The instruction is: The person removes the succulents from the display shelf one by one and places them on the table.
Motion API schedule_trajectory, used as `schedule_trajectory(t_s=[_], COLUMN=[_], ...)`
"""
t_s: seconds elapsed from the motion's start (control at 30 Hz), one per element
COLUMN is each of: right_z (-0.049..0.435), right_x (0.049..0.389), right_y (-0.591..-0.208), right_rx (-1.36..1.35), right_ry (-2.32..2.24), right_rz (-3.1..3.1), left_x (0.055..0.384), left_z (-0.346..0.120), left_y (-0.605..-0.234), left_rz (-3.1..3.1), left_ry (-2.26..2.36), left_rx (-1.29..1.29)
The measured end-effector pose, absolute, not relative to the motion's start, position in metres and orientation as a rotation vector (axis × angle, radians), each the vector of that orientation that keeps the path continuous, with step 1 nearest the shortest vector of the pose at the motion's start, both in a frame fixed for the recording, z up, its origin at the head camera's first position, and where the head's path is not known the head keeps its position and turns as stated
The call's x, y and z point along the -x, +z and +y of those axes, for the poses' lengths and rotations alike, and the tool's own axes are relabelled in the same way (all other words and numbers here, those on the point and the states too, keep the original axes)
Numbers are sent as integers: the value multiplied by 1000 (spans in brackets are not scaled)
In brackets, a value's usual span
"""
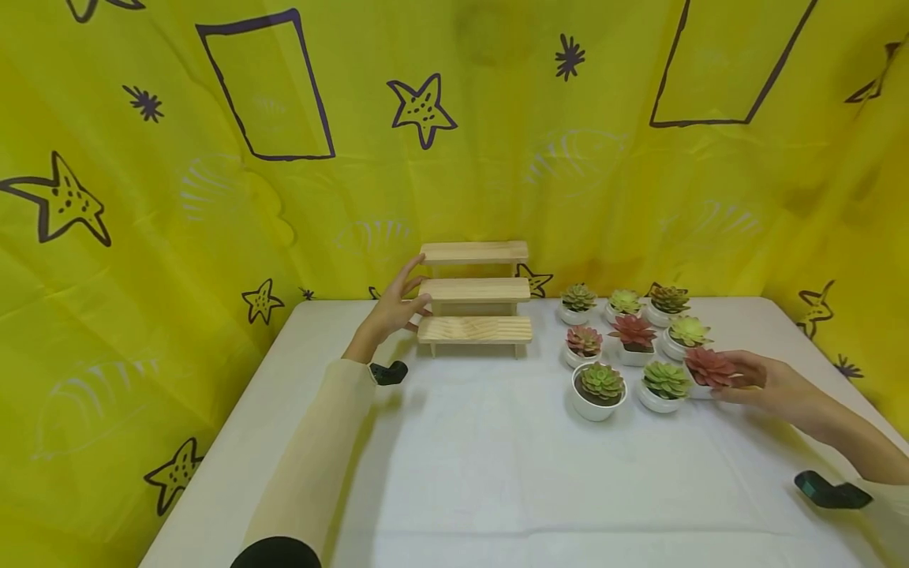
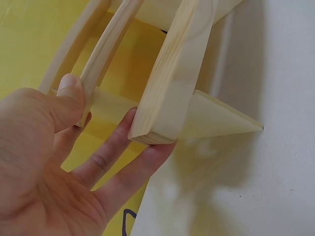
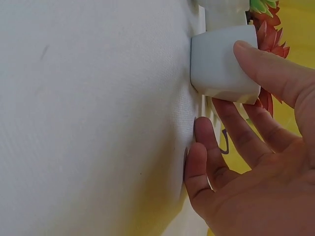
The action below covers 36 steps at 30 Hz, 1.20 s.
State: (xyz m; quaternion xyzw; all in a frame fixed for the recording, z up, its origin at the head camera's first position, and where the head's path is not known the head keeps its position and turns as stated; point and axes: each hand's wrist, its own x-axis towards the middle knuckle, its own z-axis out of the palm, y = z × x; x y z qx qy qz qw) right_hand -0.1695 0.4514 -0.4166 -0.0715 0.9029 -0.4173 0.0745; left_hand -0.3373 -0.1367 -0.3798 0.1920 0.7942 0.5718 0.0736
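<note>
A three-tier wooden stand (image 1: pixel 474 330) stands at the back of the table. My left hand (image 1: pixel 390 309) holds its left end, the thumb on one plank and other fingertips touching the lower plank (image 2: pixel 167 73). At the right, my right hand (image 1: pixel 781 386) pinches a red succulent (image 1: pixel 710 368) in a squarish white pot (image 3: pixel 224 64). The thumb lies on one side of the pot, with fingers against another. Whether the pot's base touches the table is hard to tell. Beside it sits a green succulent (image 1: pixel 666 381) in a round white pot.
Several more potted succulents stand between the stand and my right hand, among them a green one (image 1: pixel 600 386) in front, a pink one (image 1: pixel 585 341) and a red one (image 1: pixel 634 333). A white cloth covers the table (image 1: pixel 497 473). A yellow patterned curtain (image 1: pixel 483 181) hangs behind.
</note>
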Motion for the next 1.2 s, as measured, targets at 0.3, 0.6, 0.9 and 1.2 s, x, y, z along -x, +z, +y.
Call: schedule_trajectory(t_s=[0.3, 0.6, 0.9, 1.2], right_z=[453, 451, 451, 452], right_x=[168, 164, 160, 158], right_y=[-418, -415, -404, -388], right_rx=[264, 264, 297, 371], right_ry=[-1308, -1282, -1179, -1113], right_rz=[2649, 2677, 2722, 2772], left_x=[336, 330, 317, 305], left_z=[-139, -145, -159, -177], left_y=[-377, -373, -362, -356], left_rz=[2371, 2425, 2517, 2629], left_ry=[1695, 1649, 1594, 1506], left_rx=[-581, -610, -661, -712])
